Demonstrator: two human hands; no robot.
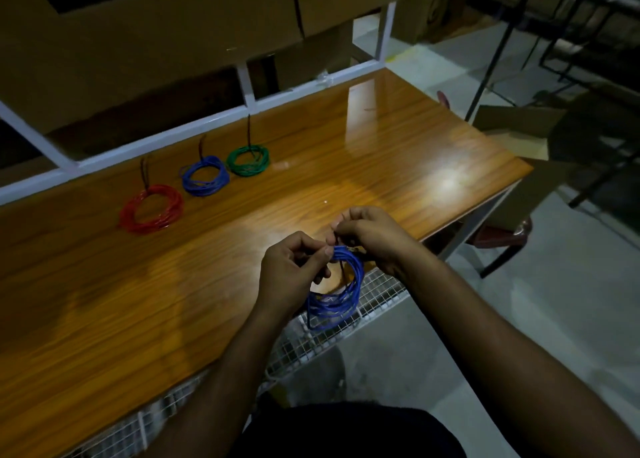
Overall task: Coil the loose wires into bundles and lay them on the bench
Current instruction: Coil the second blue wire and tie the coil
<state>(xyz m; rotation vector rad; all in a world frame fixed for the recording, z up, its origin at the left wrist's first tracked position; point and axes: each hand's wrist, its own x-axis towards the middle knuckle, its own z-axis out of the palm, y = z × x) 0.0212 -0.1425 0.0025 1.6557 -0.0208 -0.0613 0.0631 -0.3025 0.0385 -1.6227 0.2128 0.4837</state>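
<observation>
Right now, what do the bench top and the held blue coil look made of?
Bench top: looks like wood or wood-grain laminate with a gloss finish; streaked grain and bright lamp glare show. Which of the two, I cannot tell.
Blue coil, held by left hand and right hand: thin flexible wire, apparently plastic-insulated; smooth, evenly coloured strands with slight sheen.

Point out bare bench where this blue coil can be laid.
Free: the wide stretch of bench right of the green coil, and the patch between the red coil and both hands. Crowded: the back-left row, red, blue, green, close together.
</observation>
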